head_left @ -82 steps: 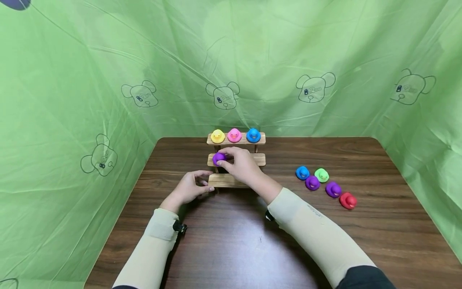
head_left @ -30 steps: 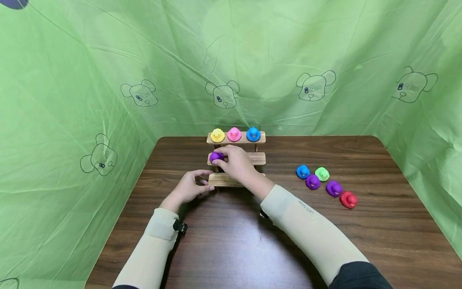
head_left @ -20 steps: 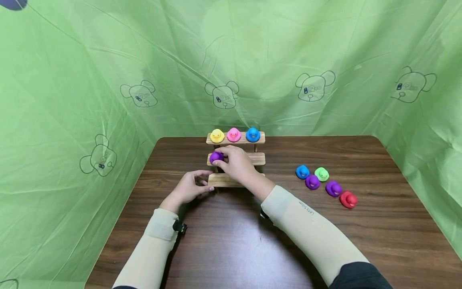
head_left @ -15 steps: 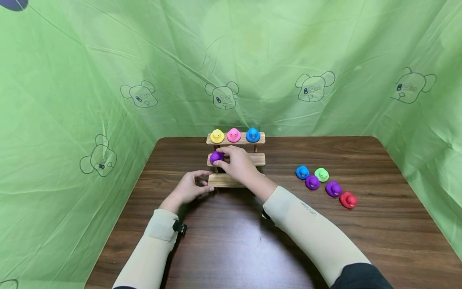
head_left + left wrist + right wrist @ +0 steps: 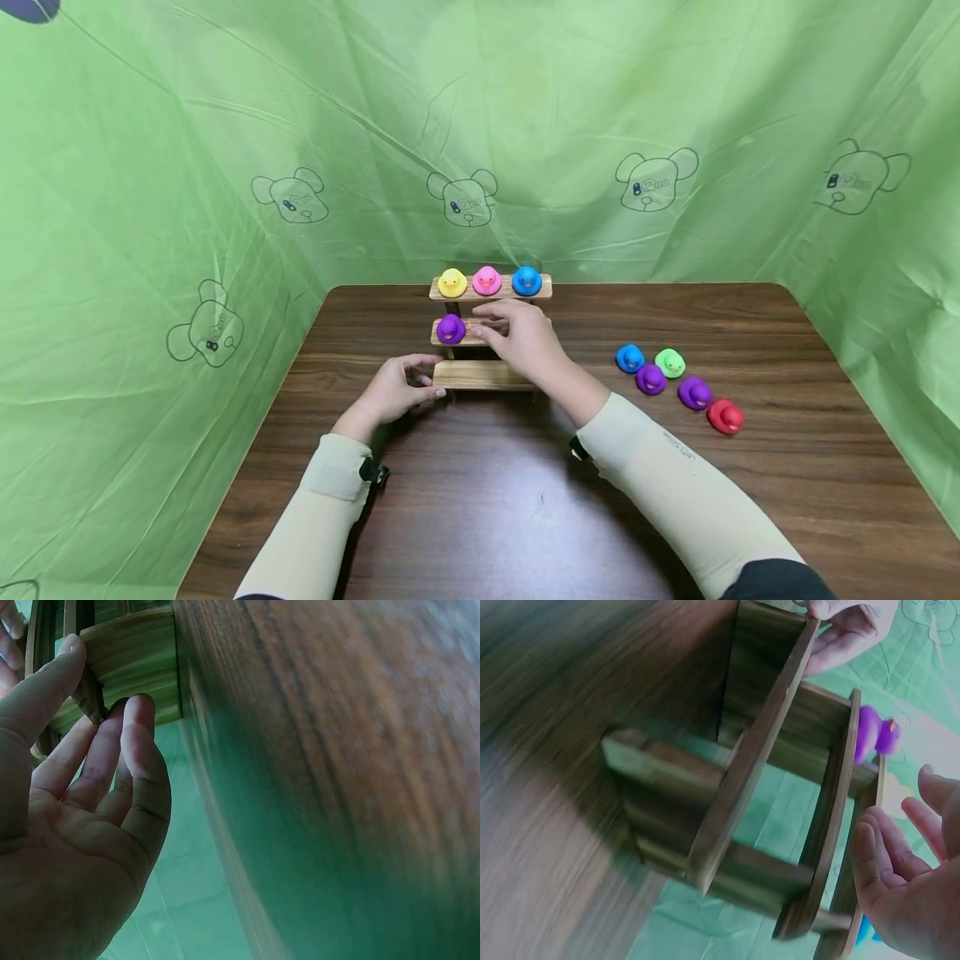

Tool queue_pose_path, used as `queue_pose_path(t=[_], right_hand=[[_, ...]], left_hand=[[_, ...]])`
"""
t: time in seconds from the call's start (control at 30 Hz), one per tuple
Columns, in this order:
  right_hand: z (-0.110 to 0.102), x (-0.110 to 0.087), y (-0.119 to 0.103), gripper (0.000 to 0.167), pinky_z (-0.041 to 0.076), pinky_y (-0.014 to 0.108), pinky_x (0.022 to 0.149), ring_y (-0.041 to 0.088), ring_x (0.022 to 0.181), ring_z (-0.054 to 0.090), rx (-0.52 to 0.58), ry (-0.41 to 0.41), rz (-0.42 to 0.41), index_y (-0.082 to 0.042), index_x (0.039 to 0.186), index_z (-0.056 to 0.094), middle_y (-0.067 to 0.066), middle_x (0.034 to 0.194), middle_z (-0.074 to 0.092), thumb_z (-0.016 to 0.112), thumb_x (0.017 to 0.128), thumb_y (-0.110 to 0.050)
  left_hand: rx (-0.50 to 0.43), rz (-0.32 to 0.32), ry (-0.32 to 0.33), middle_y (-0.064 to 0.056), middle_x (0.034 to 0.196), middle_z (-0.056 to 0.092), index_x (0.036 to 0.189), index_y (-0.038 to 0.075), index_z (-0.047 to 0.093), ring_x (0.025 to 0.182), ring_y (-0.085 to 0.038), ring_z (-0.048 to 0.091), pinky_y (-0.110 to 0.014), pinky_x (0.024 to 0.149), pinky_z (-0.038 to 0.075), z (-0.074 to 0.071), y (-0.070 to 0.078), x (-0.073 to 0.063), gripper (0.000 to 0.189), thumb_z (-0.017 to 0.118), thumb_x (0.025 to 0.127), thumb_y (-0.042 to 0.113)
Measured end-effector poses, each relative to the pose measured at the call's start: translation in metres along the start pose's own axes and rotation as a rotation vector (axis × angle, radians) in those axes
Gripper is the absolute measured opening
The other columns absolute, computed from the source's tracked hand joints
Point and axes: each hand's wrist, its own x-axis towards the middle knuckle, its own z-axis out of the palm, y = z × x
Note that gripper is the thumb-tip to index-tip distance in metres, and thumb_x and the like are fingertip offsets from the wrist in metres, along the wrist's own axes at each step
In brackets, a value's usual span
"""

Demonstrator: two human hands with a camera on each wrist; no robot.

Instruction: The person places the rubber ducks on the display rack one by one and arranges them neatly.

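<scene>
A three-tier wooden display stand [image 5: 483,375] stands at the back of the table. My left hand [image 5: 393,390] grips the left end of its lowest shelf, thumb on the front edge and fingers at the side, as the left wrist view [image 5: 90,802] of that hand shows. On the middle shelf's left end sits a purple rubber duck [image 5: 451,329]. My right hand [image 5: 525,337] hovers just right of that duck, fingers parted with nothing between them. Yellow [image 5: 452,283], pink [image 5: 487,281] and blue rubber ducks [image 5: 527,282] line the top shelf.
Right of the stand, several loose rubber ducks lie on the brown table [image 5: 480,500]: a blue duck [image 5: 630,358], a green duck [image 5: 670,363], two purple ducks [image 5: 695,392] and a red duck [image 5: 725,417]. A green curtain [image 5: 555,100] encloses the table's back and sides.
My right hand set the purple duck at the middle shelf's left end, let go of it and moved right. My left hand stayed on the stand.
</scene>
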Motion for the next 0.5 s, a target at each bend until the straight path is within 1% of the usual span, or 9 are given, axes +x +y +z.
queue_pose_path(t=[0.1, 0.2, 0.27, 0.37, 0.5], right_hand=[[-0.012, -0.007, 0.003, 0.027, 0.060, 0.036, 0.085, 0.017, 0.094, 0.073, 0.062, 0.031, -0.005, -0.013, 0.119, 0.079, 0.001, 0.115, 0.075, 0.084, 0.093, -0.021], [-0.026, -0.014, 0.008, 0.024, 0.062, 0.035, 0.081, 0.017, 0.090, 0.073, 0.113, 0.062, -0.019, -0.011, 0.116, 0.079, 0.001, 0.111, 0.075, 0.083, 0.094, -0.017], [-0.035, -0.019, 0.011, 0.022, 0.062, 0.035, 0.081, 0.016, 0.091, 0.072, 0.122, 0.085, -0.025, -0.011, 0.115, 0.079, 0.001, 0.111, 0.074, 0.082, 0.094, -0.017], [-0.047, -0.024, 0.020, 0.019, 0.062, 0.039, 0.082, 0.016, 0.091, 0.070, 0.131, 0.122, -0.033, -0.011, 0.114, 0.079, 0.001, 0.108, 0.074, 0.081, 0.095, -0.015], [-0.063, -0.032, 0.033, 0.017, 0.061, 0.042, 0.083, 0.017, 0.090, 0.070, 0.148, 0.166, -0.038, -0.010, 0.111, 0.079, 0.005, 0.104, 0.074, 0.080, 0.094, -0.010]], left_hand=[[0.003, -0.001, 0.003, -0.011, 0.097, 0.074, 0.134, 0.013, 0.070, 0.084, -0.023, 0.070, -0.049, 0.059, 0.062, 0.000, 0.000, 0.001, 0.057, 0.093, 0.082, 0.017], [0.001, -0.004, 0.001, -0.011, 0.097, 0.073, 0.134, 0.013, 0.070, 0.082, -0.023, 0.069, -0.049, 0.059, 0.062, 0.000, 0.000, 0.001, 0.056, 0.093, 0.083, 0.017], [0.000, -0.005, 0.000, -0.011, 0.097, 0.073, 0.134, 0.013, 0.070, 0.081, -0.023, 0.069, -0.050, 0.059, 0.062, 0.000, 0.001, 0.001, 0.056, 0.093, 0.083, 0.016], [-0.001, -0.007, -0.001, -0.011, 0.097, 0.073, 0.134, 0.013, 0.070, 0.081, -0.023, 0.069, -0.050, 0.060, 0.062, 0.000, 0.001, 0.001, 0.056, 0.093, 0.083, 0.017], [-0.002, -0.003, -0.004, -0.012, 0.098, 0.073, 0.134, 0.013, 0.070, 0.082, -0.023, 0.069, -0.050, 0.059, 0.062, 0.000, 0.001, 0.001, 0.057, 0.093, 0.083, 0.017]])
